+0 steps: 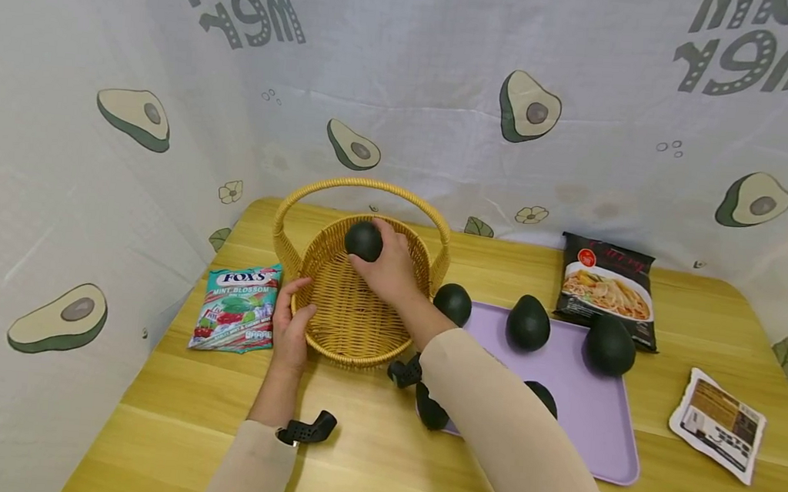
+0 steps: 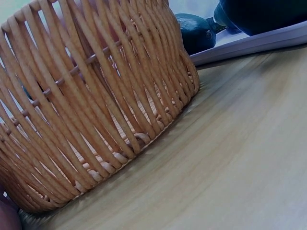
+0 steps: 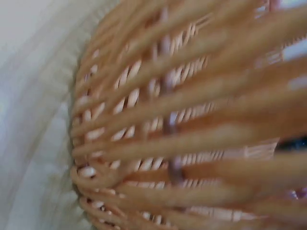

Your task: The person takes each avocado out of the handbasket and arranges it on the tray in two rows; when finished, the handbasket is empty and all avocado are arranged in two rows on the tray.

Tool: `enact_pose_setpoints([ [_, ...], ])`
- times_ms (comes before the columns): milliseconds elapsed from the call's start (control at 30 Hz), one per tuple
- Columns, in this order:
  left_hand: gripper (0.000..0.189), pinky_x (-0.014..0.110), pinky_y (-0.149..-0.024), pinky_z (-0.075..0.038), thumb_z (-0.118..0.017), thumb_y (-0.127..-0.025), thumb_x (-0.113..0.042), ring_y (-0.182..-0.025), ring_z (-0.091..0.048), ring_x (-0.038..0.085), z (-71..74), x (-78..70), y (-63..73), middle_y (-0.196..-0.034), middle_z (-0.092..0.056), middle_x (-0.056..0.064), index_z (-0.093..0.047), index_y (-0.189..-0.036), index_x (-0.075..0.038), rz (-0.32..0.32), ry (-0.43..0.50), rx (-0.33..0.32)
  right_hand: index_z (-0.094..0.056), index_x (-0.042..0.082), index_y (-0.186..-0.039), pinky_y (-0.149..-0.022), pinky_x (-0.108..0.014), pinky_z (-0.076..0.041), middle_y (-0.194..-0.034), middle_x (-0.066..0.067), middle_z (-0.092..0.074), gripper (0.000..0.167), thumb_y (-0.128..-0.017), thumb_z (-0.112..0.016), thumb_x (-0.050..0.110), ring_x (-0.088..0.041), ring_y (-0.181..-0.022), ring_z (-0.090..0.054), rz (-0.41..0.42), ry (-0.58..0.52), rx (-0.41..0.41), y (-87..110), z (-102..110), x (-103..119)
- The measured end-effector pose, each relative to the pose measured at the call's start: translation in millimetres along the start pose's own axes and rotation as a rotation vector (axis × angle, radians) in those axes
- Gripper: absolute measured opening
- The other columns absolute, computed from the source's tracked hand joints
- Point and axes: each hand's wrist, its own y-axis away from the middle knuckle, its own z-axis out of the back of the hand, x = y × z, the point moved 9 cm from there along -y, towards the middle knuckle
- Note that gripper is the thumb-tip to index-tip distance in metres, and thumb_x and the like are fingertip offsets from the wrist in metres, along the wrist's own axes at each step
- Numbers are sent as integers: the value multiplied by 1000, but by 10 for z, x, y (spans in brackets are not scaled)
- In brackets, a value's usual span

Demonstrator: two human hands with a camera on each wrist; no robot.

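Note:
A yellow wicker basket [image 1: 343,356] with a tall arched handle stands on the table. Over its inside, toward the back, my right hand [image 1: 392,269] holds a dark green avocado [image 1: 363,240] between fingers and thumb. My left hand [image 1: 291,332] grips the basket's left rim, thumb and fingertips reaching over the edge. Close up, the left wrist view shows the basket's woven side [image 2: 96,91]; the right wrist view has the weave [image 3: 192,139] too, blurred. On the lilac tray [image 1: 590,439] to the right lie several more avocados [image 1: 528,323], one partly hidden behind the right sleeve.
A Fox's candy bag [image 1: 236,308] lies left of the basket. Behind the tray's right part rests a black noodle packet [image 1: 606,286], and a small white-and-brown pouch [image 1: 717,424] lies at the far right. A printed curtain [image 1: 429,156] hangs along the table's back edge.

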Motion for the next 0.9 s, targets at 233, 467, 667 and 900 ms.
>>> enact_pose_setpoints([
  [233,45,27,-99,-46,-44,-91,3,-130,-45,36,-13,11,-5,-147,-42,19,-48,-136,7,3,0,6,-41,17,-152,-96,-53,-53,-139,-18,-47,74,-89,-78,32,-35,-117,-59,69,-33,-12,142,48,219],
  [467,44,25,-101,-43,-45,-91,1,-131,-43,33,13,17,-6,-146,-44,17,-51,-135,4,7,-23,-10,-45,15,-149,-94,-50,-54,-135,-15,-52,73,-86,-81,29,-32,-118,-58,89,-87,-36,384,148,429],
  [667,44,29,-107,-36,-45,-92,1,-135,-40,27,38,27,2,-146,-46,13,-51,-135,3,16,-42,-22,-48,16,-147,-93,-49,-53,-134,-16,-53,74,-83,-83,29,-32,-117,-57,64,-137,-37,595,224,493],
  [900,44,28,-105,-40,-45,-92,1,-134,-42,30,24,38,4,-146,-46,11,-52,-135,2,23,-20,-17,-49,18,-145,-95,-48,-53,-136,-14,-53,73,-82,-84,28,-30,-119,-57,69,-135,-47,799,343,520],
])
